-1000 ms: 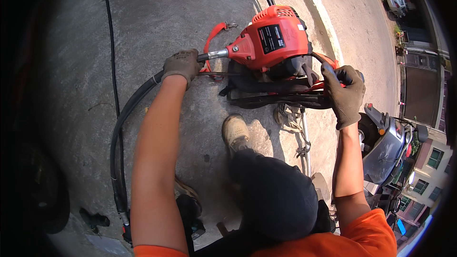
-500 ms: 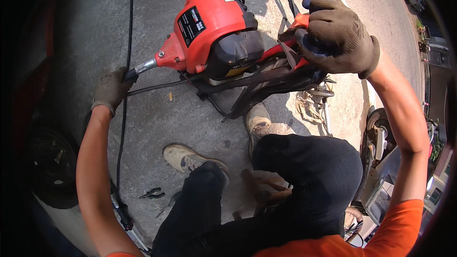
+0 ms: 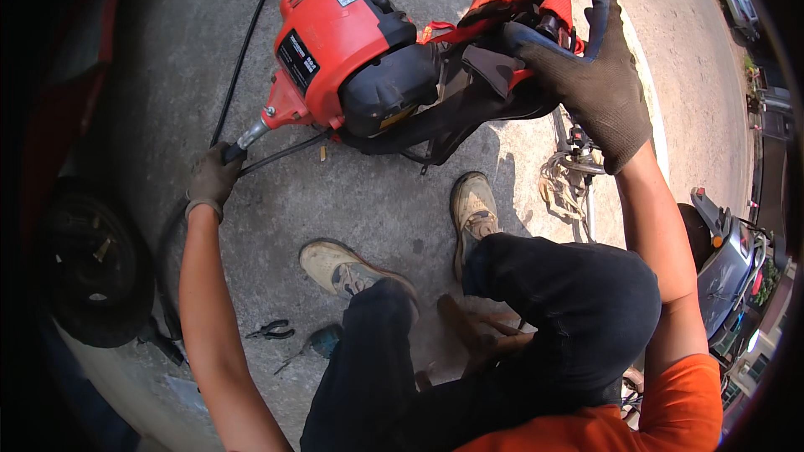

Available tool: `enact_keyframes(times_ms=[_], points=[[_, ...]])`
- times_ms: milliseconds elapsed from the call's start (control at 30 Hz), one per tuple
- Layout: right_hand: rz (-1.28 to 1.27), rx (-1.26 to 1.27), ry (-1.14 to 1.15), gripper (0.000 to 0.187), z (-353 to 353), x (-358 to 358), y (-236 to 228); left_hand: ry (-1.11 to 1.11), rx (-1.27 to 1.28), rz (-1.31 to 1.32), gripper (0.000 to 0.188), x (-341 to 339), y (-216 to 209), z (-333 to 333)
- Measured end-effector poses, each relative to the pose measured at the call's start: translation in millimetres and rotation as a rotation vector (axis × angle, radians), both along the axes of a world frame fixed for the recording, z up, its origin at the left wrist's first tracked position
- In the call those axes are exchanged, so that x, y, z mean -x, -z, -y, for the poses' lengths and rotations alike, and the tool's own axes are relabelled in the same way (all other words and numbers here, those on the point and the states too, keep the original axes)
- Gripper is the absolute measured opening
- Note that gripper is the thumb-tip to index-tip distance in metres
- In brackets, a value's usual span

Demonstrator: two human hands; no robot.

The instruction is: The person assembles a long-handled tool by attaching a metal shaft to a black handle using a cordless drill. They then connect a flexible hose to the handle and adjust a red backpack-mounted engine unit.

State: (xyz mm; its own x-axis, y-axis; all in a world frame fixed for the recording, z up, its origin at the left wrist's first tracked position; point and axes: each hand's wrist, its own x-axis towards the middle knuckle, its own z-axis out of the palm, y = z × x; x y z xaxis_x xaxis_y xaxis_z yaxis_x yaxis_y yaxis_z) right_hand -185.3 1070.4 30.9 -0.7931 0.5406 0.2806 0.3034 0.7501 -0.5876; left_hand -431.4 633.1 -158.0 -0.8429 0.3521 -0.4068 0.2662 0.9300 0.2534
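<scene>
A red and black backpack brush cutter engine [image 3: 335, 38] rests tilted on the concrete, with a silver coupling [image 3: 252, 134] at its lower left. My left hand [image 3: 211, 181], gloved, is wrapped round the black flexible shaft [image 3: 235, 153] just below that coupling. On the engine's right side is the black back frame [image 3: 469, 109] with red shoulder straps [image 3: 554, 7]. My gloved right hand [image 3: 596, 84] is at the frame's top end, fingers and thumb spread apart beside the straps. Whether its palm touches the frame is hidden.
Pliers [image 3: 271, 330] and a teal-handled screwdriver [image 3: 323, 341] lie left of my legs. A black wheel [image 3: 96, 264] stands at far left. A thin black cable [image 3: 241, 59] runs along the floor. Coiled cord [image 3: 559, 180] lies right of my shoes; a motorcycle [image 3: 727, 272] stands beyond.
The engine has swung left and its strap side has turned into view. My right hand has gone from closed on the frame to spread fingers. My left hand still grips the shaft.
</scene>
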Motion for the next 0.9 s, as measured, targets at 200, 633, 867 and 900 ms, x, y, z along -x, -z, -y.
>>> enact_keyframes(times_ms=[200,633,867,900], points=[[0.070,0.278,-0.002,0.077,17,-10,16,0.099,-0.149,-0.157,0.040,-23,-4,-52],[0.220,0.023,-0.309,0.031,-52,45,-8,-0.073,-0.063,-0.008,0.048,-38,7,-81],[0.203,0.188,-0.163,0.062,-40,8,16,-0.028,-0.053,-0.194,0.050,-35,10,-73],[0.212,0.216,-0.109,0.064,-36,6,15,-0.006,-0.084,-0.189,0.051,-34,12,-71]])
